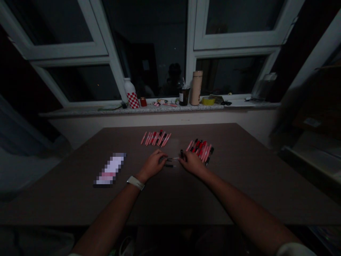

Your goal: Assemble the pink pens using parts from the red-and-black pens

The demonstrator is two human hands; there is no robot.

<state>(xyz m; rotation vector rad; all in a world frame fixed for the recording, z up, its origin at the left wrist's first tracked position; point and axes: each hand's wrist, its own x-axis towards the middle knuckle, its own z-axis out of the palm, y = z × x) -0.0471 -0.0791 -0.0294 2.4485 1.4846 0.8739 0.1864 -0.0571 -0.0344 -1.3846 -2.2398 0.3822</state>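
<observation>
My left hand (153,164), with a pale band on its wrist, is closed in a pinch at the end of a thin dark piece (168,159). My right hand (192,162) is also closed, its fingertips at a slim pale piece (174,158) that lies in line with the dark one. Whether the two pieces are joined, I cannot tell in the dim light. Just below them a short black pen-like piece (169,165) lies on the table. A small black cap-like piece (182,153) is by my right fingertips. Several pink, red and black pens (204,149) lie beside my right hand, partly hidden by it.
Another group of pink and red pens (156,138) lies at the table's back. A phone with a blurred screen (110,170) is at left. The windowsill (160,110) bears a checkered bottle (132,96), a dark cup (183,96), a tan flask (196,89) and yellow tape (208,101).
</observation>
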